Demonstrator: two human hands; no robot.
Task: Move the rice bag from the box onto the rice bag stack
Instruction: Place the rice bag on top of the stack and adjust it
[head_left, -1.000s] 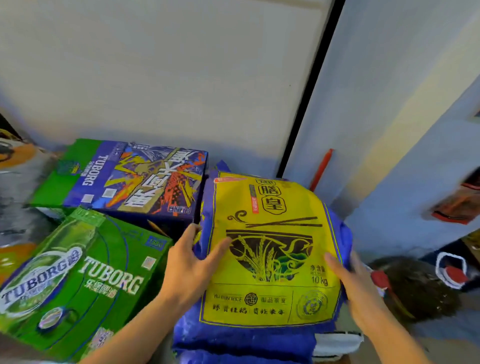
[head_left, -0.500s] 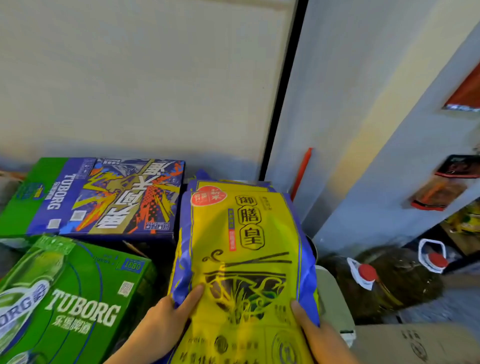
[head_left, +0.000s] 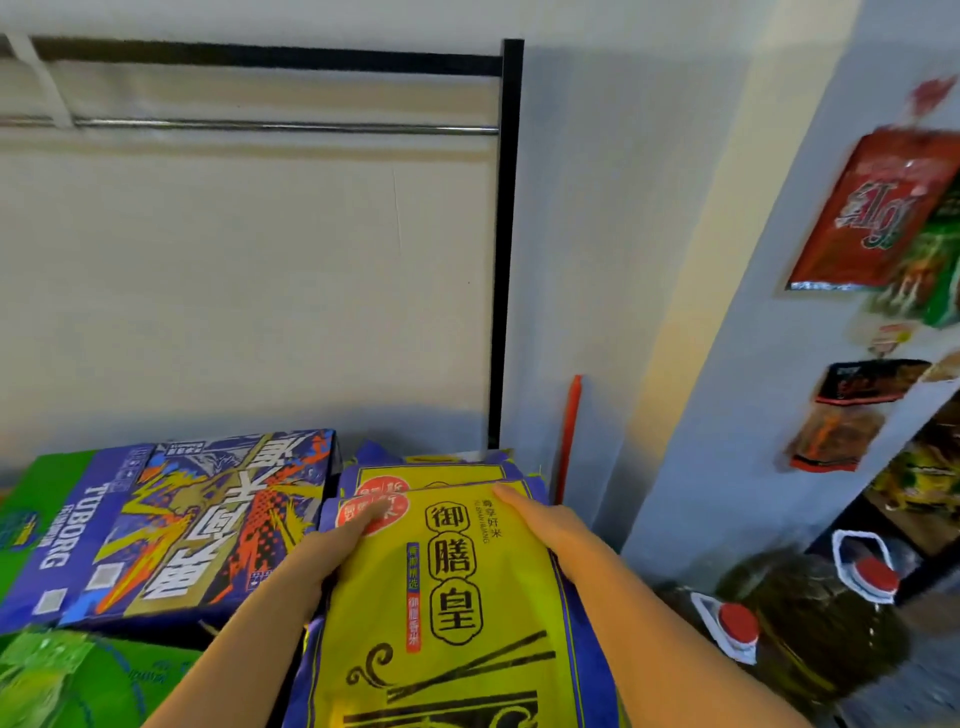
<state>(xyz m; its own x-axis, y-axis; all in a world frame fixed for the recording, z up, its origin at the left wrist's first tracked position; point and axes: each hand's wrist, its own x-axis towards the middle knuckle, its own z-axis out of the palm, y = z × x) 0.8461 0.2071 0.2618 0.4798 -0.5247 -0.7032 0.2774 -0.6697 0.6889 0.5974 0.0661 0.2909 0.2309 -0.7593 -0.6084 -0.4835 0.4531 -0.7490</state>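
A yellow and blue rice bag (head_left: 457, 613) lies flat on top of the rice bag stack, whose lower bag (head_left: 441, 470) shows its far edge just behind it. My left hand (head_left: 332, 551) rests on the bag's far left corner, fingers laid flat over the red seal. My right hand (head_left: 545, 525) presses on the far right corner, fingers stretched along the top edge. Both hands lie on the bag rather than wrapped around it. The box the bag came from is out of view.
Blue and orange Tuborg beer case (head_left: 171, 525) sits left of the stack, a green one (head_left: 78, 680) in front of it. Dark oil jugs with red caps (head_left: 779, 623) stand on the floor right. Snack packets (head_left: 872, 218) hang on the grey pillar. A black rack post (head_left: 504, 260) stands behind.
My view has tilted upward and my hands have slid from the bag's sides to its far corners, pushing the bag onto the stack toward the wall.
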